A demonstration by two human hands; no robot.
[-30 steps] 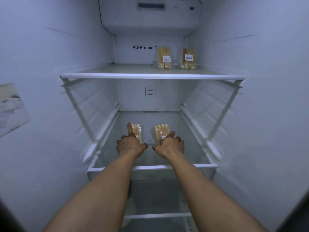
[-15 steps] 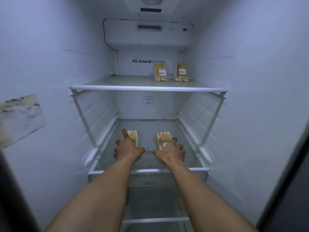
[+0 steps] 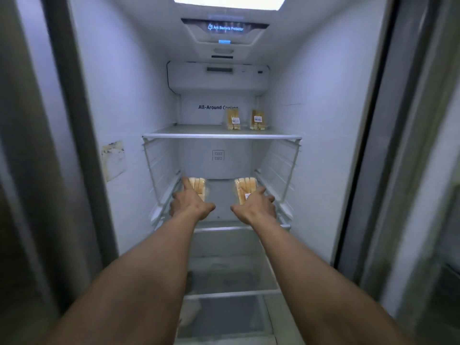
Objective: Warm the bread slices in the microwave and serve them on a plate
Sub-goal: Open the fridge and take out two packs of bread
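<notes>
Left hand [image 3: 191, 202]: palm down over the near end of the left bread pack [image 3: 198, 186]. The forefinger lies straight along the pack's left edge, the thumb is splayed to the right, and the remaining fingers are curled on the outer side. Whether the pack is actually clamped cannot be told.

Right hand [image 3: 256, 207]: mirrored posture on the right bread pack [image 3: 245, 188]. The forefinger lies over the pack's right side, the thumb is splayed to the left, and the other fingers are curled outward. A firm hold cannot be confirmed here either.

Both packs hold upright slices in clear wrap. They sit on the middle shelf [image 3: 224, 229] of the fridge [image 3: 311, 120], well apart, one toward each side wall. A white label shows on the right pack.

The upper shelf [image 3: 221, 136] carries two further packs [image 3: 233, 120], labelled, upright and just beside each other, right of centre near the back wall. A lower shelf [image 3: 234, 293] sits beneath the forearms. A stained sticker [image 3: 113, 159] is on the left wall. The ceiling light [image 3: 227, 1] is on.
</notes>
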